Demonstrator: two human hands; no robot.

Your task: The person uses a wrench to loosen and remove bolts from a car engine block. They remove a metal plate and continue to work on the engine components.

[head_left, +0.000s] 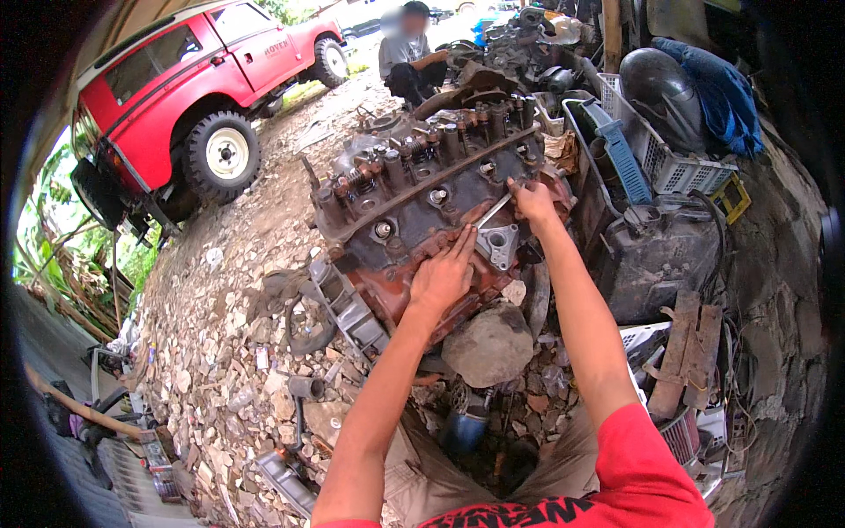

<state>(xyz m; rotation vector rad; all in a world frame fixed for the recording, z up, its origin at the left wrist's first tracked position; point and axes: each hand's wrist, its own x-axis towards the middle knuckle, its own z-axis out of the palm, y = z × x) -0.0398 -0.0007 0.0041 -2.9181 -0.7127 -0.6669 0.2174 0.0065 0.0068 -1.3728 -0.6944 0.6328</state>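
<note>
In front of me a large engine block (378, 286), rusty red with a dark greasy cylinder head (409, 216), lies on the ground. My right hand (532, 201) is closed around the upper end of a silver wrench (495, 211), which slants down and left across the block's near side. Stretched fingers of my left hand (443, 271) lie on the block, their tips at the wrench's lower end. Just below the wrench is a grey metal bracket (500, 245) with bolt holes. Rocker gear (422, 145) runs along the top of the head.
A big rock (489, 345) sits against the block's near side. Crates (682, 172), a black tank (664, 255) and rusty metal strips (682, 352) crowd the right. Stony ground (220, 326) spreads left toward a red off-road vehicle (211, 84). Another person (407, 57) crouches at the back.
</note>
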